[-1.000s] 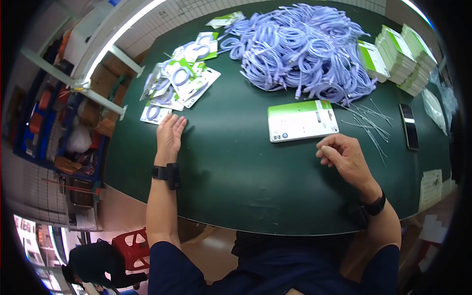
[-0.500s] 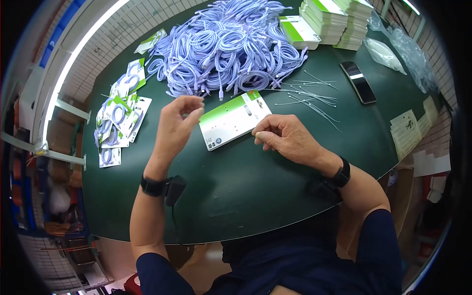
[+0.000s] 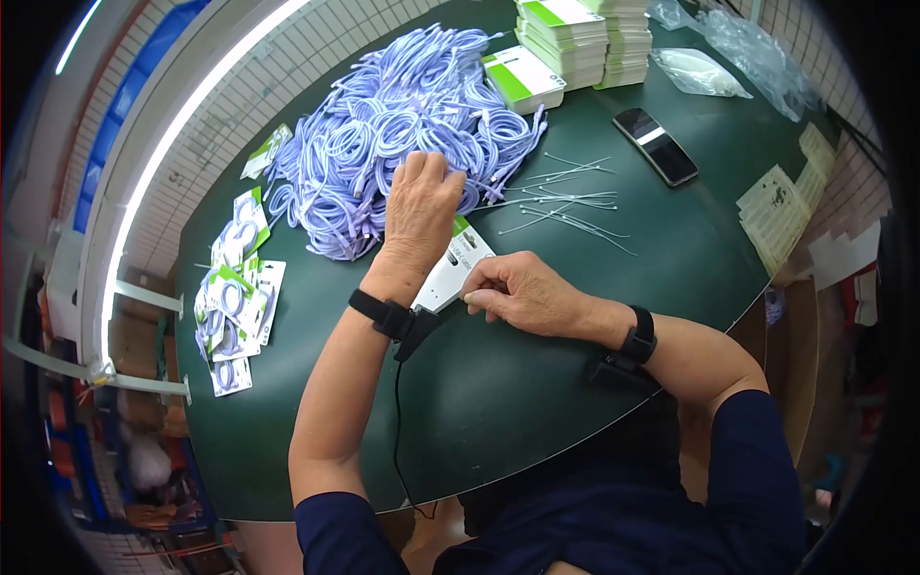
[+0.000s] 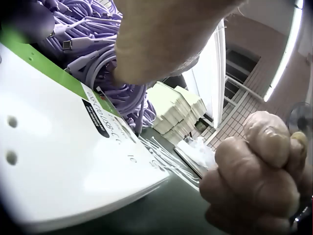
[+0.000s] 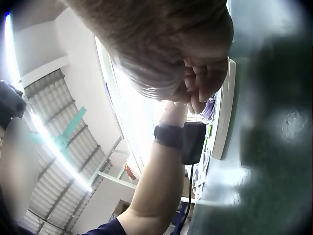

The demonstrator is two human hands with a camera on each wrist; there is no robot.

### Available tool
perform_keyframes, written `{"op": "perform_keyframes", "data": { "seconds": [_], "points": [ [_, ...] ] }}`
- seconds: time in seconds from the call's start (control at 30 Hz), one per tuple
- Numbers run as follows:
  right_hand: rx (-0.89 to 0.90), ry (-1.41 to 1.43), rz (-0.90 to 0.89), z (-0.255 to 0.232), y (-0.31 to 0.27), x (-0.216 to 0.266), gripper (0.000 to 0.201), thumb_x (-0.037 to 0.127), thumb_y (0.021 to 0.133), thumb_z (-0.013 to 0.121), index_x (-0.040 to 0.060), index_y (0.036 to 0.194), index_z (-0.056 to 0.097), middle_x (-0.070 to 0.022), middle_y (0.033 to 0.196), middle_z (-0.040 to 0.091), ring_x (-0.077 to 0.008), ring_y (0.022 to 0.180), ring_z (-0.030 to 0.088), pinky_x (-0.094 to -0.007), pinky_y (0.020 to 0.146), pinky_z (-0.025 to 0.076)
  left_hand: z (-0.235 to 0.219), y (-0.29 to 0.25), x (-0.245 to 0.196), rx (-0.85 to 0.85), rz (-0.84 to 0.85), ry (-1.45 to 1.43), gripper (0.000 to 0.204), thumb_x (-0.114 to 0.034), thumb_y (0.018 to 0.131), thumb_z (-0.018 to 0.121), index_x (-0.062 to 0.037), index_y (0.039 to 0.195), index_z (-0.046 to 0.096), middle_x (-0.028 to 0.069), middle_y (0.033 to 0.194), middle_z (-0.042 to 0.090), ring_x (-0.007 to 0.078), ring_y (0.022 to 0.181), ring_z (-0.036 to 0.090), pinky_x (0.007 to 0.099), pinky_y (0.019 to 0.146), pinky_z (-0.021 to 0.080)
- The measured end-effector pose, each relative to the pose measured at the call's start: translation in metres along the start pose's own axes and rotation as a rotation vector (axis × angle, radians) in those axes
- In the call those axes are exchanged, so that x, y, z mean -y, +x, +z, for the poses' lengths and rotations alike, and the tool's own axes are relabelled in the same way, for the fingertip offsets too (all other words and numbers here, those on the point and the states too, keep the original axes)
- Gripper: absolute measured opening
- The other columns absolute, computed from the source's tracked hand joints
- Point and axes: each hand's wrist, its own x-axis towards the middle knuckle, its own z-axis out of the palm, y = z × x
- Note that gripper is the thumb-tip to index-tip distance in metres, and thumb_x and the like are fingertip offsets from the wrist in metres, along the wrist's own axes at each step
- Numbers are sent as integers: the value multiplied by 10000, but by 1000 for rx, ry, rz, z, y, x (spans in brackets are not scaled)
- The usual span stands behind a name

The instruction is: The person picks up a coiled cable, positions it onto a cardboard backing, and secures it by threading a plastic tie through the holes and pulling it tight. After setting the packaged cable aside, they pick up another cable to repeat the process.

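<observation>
In the head view my left hand reaches into the near edge of a heap of purple USB-C cables. Its fingertips are hidden among the coils, and I cannot tell whether they pinch one. Below its wrist lies a small stack of white and green packaging cards, partly covered by that hand; printed lettering and punched holes show on the top card in the left wrist view. My right hand is at the stack's near right corner, fingers curled and thumb against them, with nothing visible in its grasp.
Loose white cable ties lie right of the cards, near a phone. Tall card stacks and a plastic bag stand farther back. Carded cables are piled at left. Printed sheets lie by the right edge.
My left hand has moved from beside the carded cables, across the card stack, to the cable heap. My right hand stays by the cards with curled fingers. The head view has turned rightward.
</observation>
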Motion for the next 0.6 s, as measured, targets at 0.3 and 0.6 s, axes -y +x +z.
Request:
{"op": "perform_keyframes", "data": {
  "seconds": [0.3, 0.6],
  "points": [
    [6, -1, 21, -4, -3, 8, 124, 80, 1008, 661, -34, 1024, 707, -72, 870, 735, -103, 739, 678, -257, 690, 569, 6, 19, 7, -71, -218, -101, 89, -99, 907, 694, -50, 979, 713, 82, 894, 656, 290, 940, 649, 401, 801, 526],
    [21, 73, -12, 0, -3, 5, 143, 104, 1015, 659, -31, 1016, 705, -72, 858, 733, -112, 704, 677, -273, 662, 564, -49, 18, 29, -266, -1049, -1725, 228, -124, 1036, 630, 38, 1195, 655, 89, 967, 721, 138, 846, 683, 284, 802, 550]
  ]
}}
